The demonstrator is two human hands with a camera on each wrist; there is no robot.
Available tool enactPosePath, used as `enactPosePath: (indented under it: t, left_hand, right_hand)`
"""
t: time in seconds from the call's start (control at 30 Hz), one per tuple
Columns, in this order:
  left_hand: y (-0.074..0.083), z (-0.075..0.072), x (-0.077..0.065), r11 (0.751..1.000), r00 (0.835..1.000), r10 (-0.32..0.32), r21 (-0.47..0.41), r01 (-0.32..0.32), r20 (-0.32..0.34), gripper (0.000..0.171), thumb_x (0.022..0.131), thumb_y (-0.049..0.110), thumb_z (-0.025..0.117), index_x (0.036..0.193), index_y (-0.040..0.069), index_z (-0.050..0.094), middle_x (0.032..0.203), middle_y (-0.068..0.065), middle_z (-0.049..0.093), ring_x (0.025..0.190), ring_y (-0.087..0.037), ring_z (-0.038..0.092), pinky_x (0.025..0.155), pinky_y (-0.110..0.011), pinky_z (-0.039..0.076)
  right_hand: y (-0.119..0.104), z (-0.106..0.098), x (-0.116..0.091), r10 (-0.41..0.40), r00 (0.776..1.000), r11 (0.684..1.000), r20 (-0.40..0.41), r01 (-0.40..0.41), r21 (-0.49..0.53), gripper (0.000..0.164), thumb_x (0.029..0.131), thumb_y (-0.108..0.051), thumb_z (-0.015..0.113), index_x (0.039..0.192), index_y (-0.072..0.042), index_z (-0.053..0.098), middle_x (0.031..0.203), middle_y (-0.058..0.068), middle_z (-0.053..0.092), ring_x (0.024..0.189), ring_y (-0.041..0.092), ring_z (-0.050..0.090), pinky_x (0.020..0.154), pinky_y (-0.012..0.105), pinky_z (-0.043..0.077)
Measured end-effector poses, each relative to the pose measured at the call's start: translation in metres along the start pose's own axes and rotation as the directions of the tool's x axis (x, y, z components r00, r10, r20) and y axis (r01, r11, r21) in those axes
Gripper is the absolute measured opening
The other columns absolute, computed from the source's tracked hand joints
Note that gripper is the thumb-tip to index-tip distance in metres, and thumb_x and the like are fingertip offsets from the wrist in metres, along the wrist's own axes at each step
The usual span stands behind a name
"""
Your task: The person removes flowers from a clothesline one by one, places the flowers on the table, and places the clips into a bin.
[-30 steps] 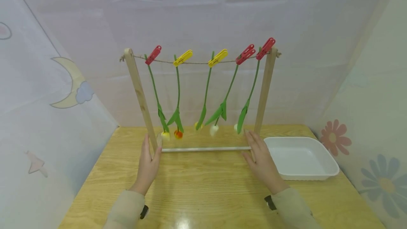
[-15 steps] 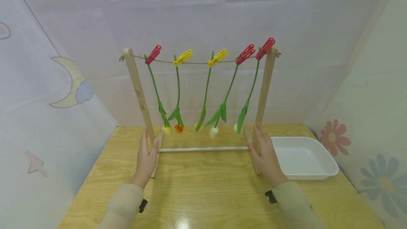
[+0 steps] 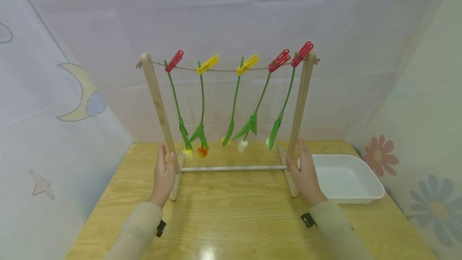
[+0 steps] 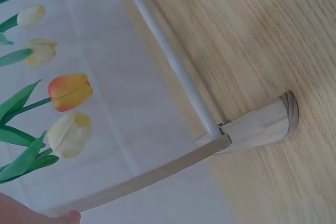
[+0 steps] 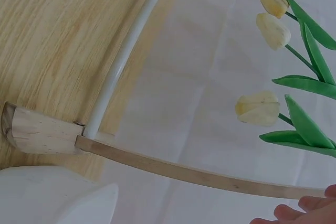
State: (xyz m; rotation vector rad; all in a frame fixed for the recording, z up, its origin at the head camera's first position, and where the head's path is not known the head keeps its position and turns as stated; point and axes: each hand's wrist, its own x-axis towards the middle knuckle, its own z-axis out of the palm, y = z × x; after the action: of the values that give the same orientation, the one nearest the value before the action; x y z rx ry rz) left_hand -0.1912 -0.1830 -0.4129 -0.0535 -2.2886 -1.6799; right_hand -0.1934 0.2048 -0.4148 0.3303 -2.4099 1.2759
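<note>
A wooden drying rack stands on the table, with a left post (image 3: 158, 103), a right post (image 3: 301, 103) and a white rod (image 3: 232, 168) low between them. Along its twine (image 3: 223, 70), red clothespins (image 3: 278, 60) and yellow clothespins (image 3: 207, 64) hold several tulips head down, one an orange tulip (image 4: 71, 93), the others pale. My left hand (image 3: 163, 179), fingers straight, is beside the lower left post, thumb right at the wood. Likewise my right hand (image 3: 306, 177) is upright at the right post, fingers extended and thumb near it.
A white plastic tray (image 3: 366, 198) sits on the table just right of my right hand. The rack's wooden feet (image 3: 291, 183) extend forward on the wooden table (image 3: 231, 220). Behind and at both sides hang printed cloth walls (image 3: 231, 19).
Both hands have moved outward from the base of the rack, uncovering the front of its feet. The tulips on the left sway a little; the rack stays in place.
</note>
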Motion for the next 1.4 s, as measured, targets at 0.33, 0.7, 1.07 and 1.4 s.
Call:
enactPosePath:
  t: [0.33, 0.7, 1.07, 1.4]
  left_hand:
    - [-0.001, 0.0, 0.011, 0.998, 1.0, -0.014, -0.058, 0.013, -0.025, 0.062, 0.108, 0.03, 0.031, 0.155, 0.005, -0.001, 0.161, -0.014, 0.005, 0.147, -0.03, 0.009, 0.119, -0.044, 0.013]
    - [-0.006, 0.001, 0.03, 0.996, 0.995, 0.012, -0.087, -0.02, -0.097, 0.061, 0.108, 0.029, 0.031, 0.154, 0.0, 0.003, 0.16, -0.018, 0.008, 0.146, -0.032, 0.011, 0.119, -0.041, 0.012]
    - [-0.008, -0.002, 0.048, 0.995, 0.989, -0.015, -0.102, 0.0, -0.146, 0.06, 0.108, 0.035, 0.024, 0.155, 0.002, 0.005, 0.161, -0.012, 0.012, 0.146, -0.024, 0.012, 0.119, -0.034, 0.01]
    - [-0.004, -0.002, 0.059, 0.992, 0.986, -0.042, -0.128, 0.021, -0.162, 0.061, 0.107, 0.039, 0.023, 0.156, 0.005, 0.009, 0.161, -0.01, 0.014, 0.146, -0.023, 0.013, 0.119, -0.033, 0.012]
  right_hand:
    - [0.003, -0.002, 0.01, 0.121, 0.993, 0.99, -0.003, -0.121, 0.073, 0.064, 0.106, -0.021, 0.043, 0.154, 0.002, 0.007, 0.159, 0.024, 0.006, 0.145, 0.042, 0.005, 0.116, 0.056, 0.008]
    - [0.007, -0.001, 0.025, 0.156, 0.987, 0.982, -0.043, -0.151, 0.115, 0.061, 0.106, -0.02, 0.04, 0.154, 0.002, 0.008, 0.159, 0.023, 0.007, 0.145, 0.041, 0.009, 0.117, 0.051, 0.01]
    - [0.013, 0.001, 0.041, 0.158, 0.982, 0.968, -0.107, -0.132, 0.213, 0.057, 0.108, -0.024, 0.034, 0.155, -0.001, 0.01, 0.159, 0.02, 0.013, 0.144, 0.039, 0.017, 0.114, 0.056, 0.021]
    - [0.015, 0.001, 0.052, 0.153, 0.978, 0.946, -0.14, -0.104, 0.308, 0.053, 0.107, -0.015, 0.034, 0.152, 0.005, 0.013, 0.158, 0.022, 0.016, 0.144, 0.038, 0.019, 0.116, 0.049, 0.021]
